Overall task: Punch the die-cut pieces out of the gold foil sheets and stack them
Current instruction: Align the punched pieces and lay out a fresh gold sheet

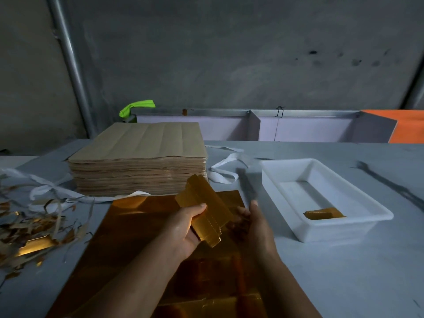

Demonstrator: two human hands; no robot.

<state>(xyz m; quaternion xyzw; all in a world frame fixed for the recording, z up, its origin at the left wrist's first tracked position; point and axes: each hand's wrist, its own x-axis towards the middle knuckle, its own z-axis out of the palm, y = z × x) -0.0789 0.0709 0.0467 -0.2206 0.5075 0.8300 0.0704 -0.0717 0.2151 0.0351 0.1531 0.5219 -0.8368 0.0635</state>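
Left hand (187,227) curled, right hand (255,222) loose.

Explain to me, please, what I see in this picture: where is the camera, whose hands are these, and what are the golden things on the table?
There is no machine here. A person works with bare hands, and the single picture comes from a camera worn on the head, looking forward and down. The left hand grips a bundle of gold die-cut pieces. The right hand is open beside the bundle's edge. Under the hands a large gold foil sheet lies on the grey table. Behind it stands a tall stack of brown sheets. At the right, a white tray holds a few finished gold pieces. At the left lies a heap of scrap strips.
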